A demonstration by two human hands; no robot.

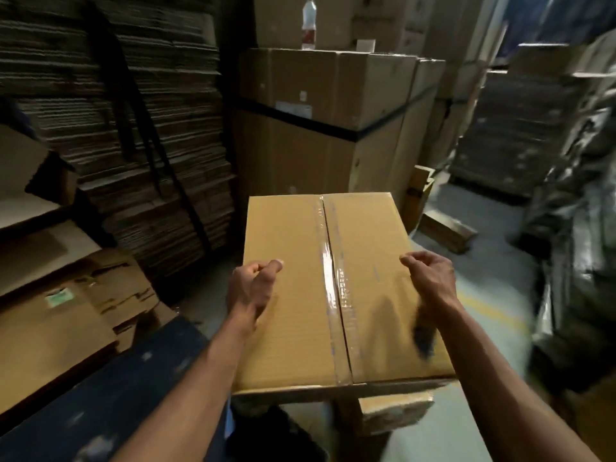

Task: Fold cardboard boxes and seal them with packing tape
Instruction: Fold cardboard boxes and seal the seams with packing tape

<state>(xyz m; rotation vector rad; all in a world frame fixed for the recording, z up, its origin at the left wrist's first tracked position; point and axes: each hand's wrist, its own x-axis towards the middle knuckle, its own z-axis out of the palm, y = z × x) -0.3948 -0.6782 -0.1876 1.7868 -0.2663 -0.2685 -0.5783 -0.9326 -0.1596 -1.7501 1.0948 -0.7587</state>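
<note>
A closed brown cardboard box (290,328) stands in front of me, its two top flaps meeting at a centre seam covered by a strip of clear packing tape (335,288). My left hand (253,288) hovers over the box's left edge with loosely curled fingers and holds nothing. Over the right side of the top, my right hand (430,278) is likewise loosely curled and holds nothing. Under my right wrist a dark blurred shape (423,335) lies on the box; I cannot tell what it is.
A tall stack of flattened cardboard (133,128) rises at the left. Large strapped cartons (326,128) stand behind the box, with a plastic bottle (309,25) on top. Flat boxes (66,315) lie at the lower left, wrapped pallets (573,228) at the right, and a small carton (446,230) on the floor.
</note>
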